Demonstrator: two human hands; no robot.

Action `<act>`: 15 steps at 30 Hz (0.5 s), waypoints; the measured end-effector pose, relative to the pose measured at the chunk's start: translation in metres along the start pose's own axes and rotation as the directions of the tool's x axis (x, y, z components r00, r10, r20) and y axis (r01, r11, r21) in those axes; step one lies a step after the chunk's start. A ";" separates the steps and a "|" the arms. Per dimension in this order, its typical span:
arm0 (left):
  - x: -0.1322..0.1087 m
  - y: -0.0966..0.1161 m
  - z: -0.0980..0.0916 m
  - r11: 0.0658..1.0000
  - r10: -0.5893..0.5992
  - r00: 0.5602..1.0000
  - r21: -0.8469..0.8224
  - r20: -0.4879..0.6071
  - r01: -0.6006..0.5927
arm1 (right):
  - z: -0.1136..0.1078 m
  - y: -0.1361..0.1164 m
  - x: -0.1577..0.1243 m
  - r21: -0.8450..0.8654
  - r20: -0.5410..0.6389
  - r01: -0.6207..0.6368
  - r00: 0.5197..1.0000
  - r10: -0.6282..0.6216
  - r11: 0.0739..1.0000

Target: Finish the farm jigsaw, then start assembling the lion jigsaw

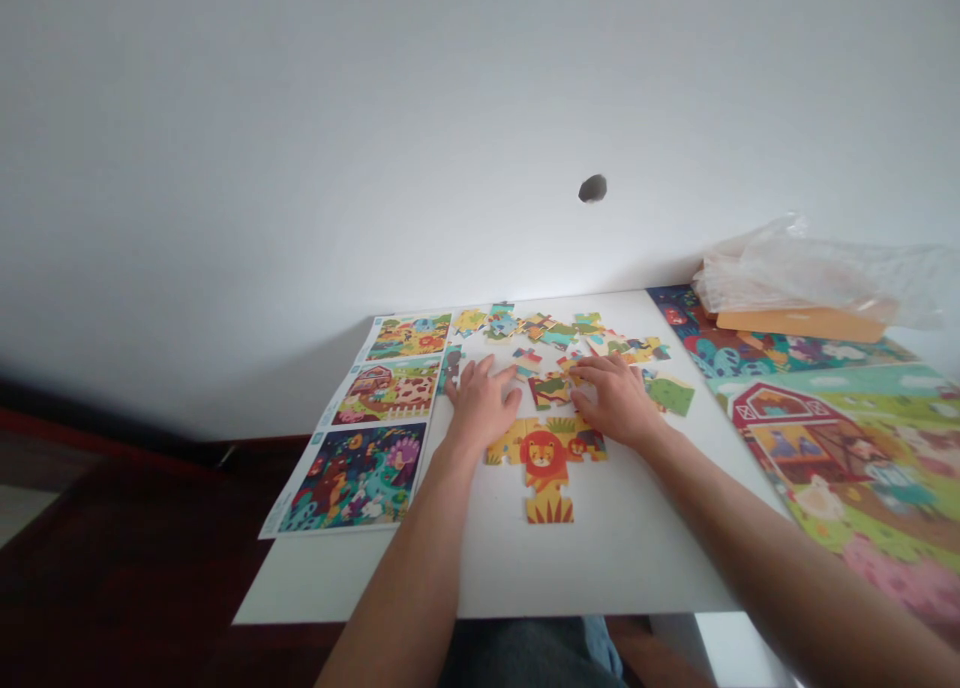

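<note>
Joined lion puzzle pieces lie on the white table between my forearms, showing a lion's head and body in orange and yellow. My left hand rests just above their left side, its fingers spread and nothing visible in them. My right hand lies over the upper right of the lion section. Its fingers stretch out onto loose pieces, and its palm hides some of what is below. Between both hands is a brown and green puzzle piece. A green piece sits right of my right hand.
Several loose puzzle pieces are scattered toward the wall. At left lies a reference sheet with three pictures. On the right is a farm picture, with an orange box and clear plastic bag behind it.
</note>
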State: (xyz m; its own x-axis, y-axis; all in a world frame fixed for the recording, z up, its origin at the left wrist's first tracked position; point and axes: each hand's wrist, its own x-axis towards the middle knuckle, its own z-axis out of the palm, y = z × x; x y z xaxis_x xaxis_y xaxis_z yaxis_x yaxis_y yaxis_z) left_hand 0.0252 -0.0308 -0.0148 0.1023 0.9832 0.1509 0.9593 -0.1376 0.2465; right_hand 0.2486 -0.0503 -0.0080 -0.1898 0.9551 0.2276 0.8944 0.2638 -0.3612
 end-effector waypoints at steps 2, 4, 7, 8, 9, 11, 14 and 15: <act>0.000 0.000 -0.002 0.997 -0.063 0.997 0.030 -0.037 0.064 | 0.000 -0.001 0.000 0.012 0.005 0.009 1.000 -0.009 1.000; 0.001 0.000 -0.005 0.977 -0.200 0.977 0.064 -0.073 0.205 | -0.001 -0.002 0.000 0.019 -0.003 0.004 1.000 -0.004 1.000; 0.001 -0.002 -0.006 0.970 -0.222 0.973 0.085 -0.058 0.226 | 0.000 -0.002 0.000 0.026 -0.020 0.000 1.000 0.001 1.000; 0.001 -0.001 -0.005 0.981 -0.173 0.984 0.079 -0.044 0.176 | 0.001 -0.001 0.000 0.028 -0.022 0.002 1.000 -0.001 1.000; 0.000 0.000 -0.005 0.991 -0.116 0.993 0.062 -0.030 0.117 | 0.001 -0.001 0.000 0.030 -0.026 0.003 1.000 -0.002 1.000; 0.000 0.002 -0.003 1.000 -0.018 1.000 0.006 -0.014 0.018 | 0.003 0.000 0.001 0.031 -0.032 0.001 0.999 0.000 1.000; 0.001 0.003 -0.004 0.998 -0.034 0.996 -0.054 -0.077 0.030 | 0.003 0.001 0.001 0.030 -0.031 0.000 1.000 0.001 1.000; 0.002 0.002 -0.005 0.996 -0.081 0.991 -0.056 -0.107 0.076 | 0.003 0.001 0.001 0.030 -0.029 0.001 1.000 0.000 1.000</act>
State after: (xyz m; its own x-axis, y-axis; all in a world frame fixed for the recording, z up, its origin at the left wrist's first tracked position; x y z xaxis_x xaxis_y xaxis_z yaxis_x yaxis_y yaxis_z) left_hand 0.0259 -0.0300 -0.0092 -0.0046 0.9728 0.2315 0.9479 -0.0695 0.3107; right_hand 0.2477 -0.0491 -0.0110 -0.1775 0.9508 0.2539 0.8816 0.2683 -0.3884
